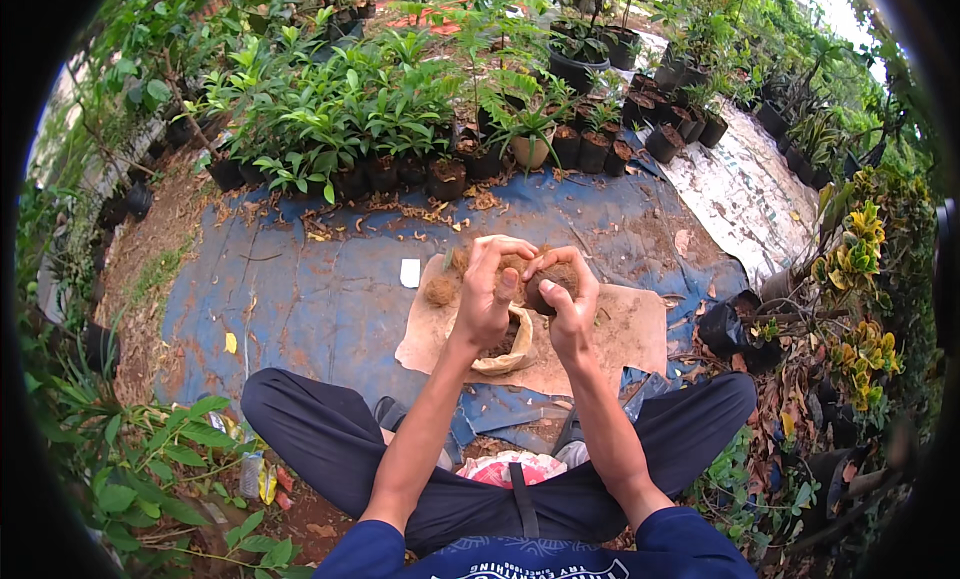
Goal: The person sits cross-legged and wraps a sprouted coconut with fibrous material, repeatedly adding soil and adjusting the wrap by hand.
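A dark brown ball of soil (pixel 538 295) sits in my right hand (pixel 576 309), with the thumb and curled fingers around it. My left hand (pixel 484 301) is cupped beside it, thumb apart from the fingers, its fingertips close to those of the right; whether they touch is unclear. Beneath the hands stands a pale bag with a rolled rim (pixel 504 366), with dark soil (pixel 501 346) inside. It rests on a brown sheet (pixel 637 331). A fibrous brown clump (pixel 441 290), apparently coconut fibre, lies at the sheet's far left. More fibre behind the hands is partly hidden.
A blue tarpaulin (pixel 322 279) spreads under the sheet, with a small white rectangle (pixel 410 273) on it. Potted seedlings (pixel 352 121) line its far edge. Black plant bags (pixel 724 328) and a yellow-green shrub (pixel 859 249) stand at the right. My crossed legs (pixel 322 429) flank the sheet.
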